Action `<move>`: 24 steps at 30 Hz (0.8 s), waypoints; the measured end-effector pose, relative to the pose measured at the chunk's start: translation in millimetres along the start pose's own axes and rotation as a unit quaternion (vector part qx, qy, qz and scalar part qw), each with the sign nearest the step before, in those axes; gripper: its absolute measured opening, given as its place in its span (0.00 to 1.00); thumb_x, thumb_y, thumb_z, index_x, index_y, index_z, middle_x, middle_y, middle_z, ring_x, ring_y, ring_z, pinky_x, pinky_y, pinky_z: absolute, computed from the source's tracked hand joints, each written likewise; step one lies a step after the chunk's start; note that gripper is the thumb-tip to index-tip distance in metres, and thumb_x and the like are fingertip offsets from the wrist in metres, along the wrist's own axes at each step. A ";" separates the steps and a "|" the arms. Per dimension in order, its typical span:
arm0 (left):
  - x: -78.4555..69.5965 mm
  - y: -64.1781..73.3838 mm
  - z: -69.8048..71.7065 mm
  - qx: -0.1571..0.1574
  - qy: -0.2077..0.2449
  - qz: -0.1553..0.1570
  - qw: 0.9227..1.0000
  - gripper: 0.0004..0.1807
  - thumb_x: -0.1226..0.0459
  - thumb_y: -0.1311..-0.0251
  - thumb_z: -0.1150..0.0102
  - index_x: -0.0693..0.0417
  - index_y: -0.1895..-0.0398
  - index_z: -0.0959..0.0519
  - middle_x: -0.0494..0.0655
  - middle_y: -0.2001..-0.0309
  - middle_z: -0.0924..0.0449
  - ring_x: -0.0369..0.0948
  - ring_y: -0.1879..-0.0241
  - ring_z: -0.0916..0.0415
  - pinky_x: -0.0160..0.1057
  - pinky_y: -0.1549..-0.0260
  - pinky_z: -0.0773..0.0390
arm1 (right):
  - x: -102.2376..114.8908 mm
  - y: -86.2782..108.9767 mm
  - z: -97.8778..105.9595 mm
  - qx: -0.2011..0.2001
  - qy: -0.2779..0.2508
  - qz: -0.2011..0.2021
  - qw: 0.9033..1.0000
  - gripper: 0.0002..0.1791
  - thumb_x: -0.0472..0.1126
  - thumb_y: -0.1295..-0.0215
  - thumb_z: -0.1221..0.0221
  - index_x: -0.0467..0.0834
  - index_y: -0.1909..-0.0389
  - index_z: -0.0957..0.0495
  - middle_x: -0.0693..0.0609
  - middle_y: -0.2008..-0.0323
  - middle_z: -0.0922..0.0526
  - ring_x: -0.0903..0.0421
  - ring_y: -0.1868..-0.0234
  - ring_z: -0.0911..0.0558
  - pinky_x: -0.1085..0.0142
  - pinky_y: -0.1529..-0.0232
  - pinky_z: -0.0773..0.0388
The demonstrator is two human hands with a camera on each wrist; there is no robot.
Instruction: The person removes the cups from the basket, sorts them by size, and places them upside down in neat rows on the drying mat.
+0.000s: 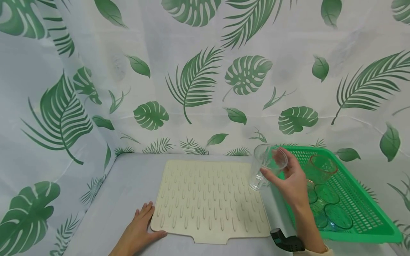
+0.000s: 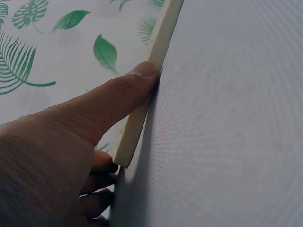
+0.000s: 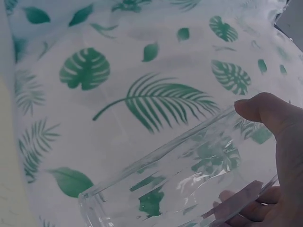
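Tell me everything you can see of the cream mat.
The cream mat is a rectangular slab with rounded corners, a thick edge, rows of narrow elongated ridges and a short tab on its near side. It looks rubbery and lies on the pale tabletop, ridges up. The left hand touches its near left corner, thumb against the near edge. A clear glass overlaps its far right corner in view; contact is unclear.

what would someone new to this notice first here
Probably the bold green leaves on the white backdrop, which fills the upper part of the head view. Next, the bright green basket on the right, with glasses inside. Between it and the cream mat in the middle, the right hand holds up a tilted clear tumbler.
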State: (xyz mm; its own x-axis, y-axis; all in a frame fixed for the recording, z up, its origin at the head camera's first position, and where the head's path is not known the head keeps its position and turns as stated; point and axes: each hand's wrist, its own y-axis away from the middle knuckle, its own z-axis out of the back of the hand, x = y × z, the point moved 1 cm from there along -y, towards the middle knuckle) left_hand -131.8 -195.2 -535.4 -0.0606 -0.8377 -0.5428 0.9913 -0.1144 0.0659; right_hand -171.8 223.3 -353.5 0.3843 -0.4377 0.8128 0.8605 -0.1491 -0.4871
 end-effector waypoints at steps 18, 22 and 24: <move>-17.5 -4.6 7.8 0.016 0.014 0.003 1.000 0.63 0.33 0.64 0.36 0.60 0.29 0.45 0.56 0.27 0.49 0.54 0.26 0.54 0.58 0.30 0.47 | -4.2 28.0 -30.1 0.061 0.007 0.006 0.998 0.44 0.36 0.52 0.29 0.46 0.33 0.39 0.47 0.41 0.25 0.71 0.40 0.29 0.88 0.41 0.40; -36.6 -12.2 14.7 0.013 0.037 -0.014 0.999 0.61 0.33 0.63 0.37 0.54 0.27 0.48 0.48 0.25 0.51 0.47 0.25 0.55 0.54 0.31 0.43 | -6.5 31.6 -36.8 0.084 0.004 0.003 0.996 0.44 0.40 0.52 0.29 0.49 0.33 0.39 0.49 0.40 0.25 0.58 0.38 0.27 0.88 0.41 0.40; -47.4 -15.5 17.4 0.009 0.047 -0.022 0.999 0.62 0.31 0.64 0.38 0.49 0.27 0.48 0.42 0.26 0.51 0.43 0.26 0.54 0.52 0.31 0.42 | -8.1 33.8 -40.3 0.098 -0.006 -0.002 0.995 0.44 0.41 0.51 0.29 0.51 0.33 0.39 0.49 0.40 0.25 0.54 0.38 0.27 0.88 0.40 0.39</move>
State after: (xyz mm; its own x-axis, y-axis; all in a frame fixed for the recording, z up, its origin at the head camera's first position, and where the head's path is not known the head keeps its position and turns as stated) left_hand -146.3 -163.1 -496.1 -0.0912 -0.7786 -0.6209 0.9857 -0.1593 0.0550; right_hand -159.4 186.2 -389.4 0.3834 -0.4268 0.8191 0.9103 0.0246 -0.4133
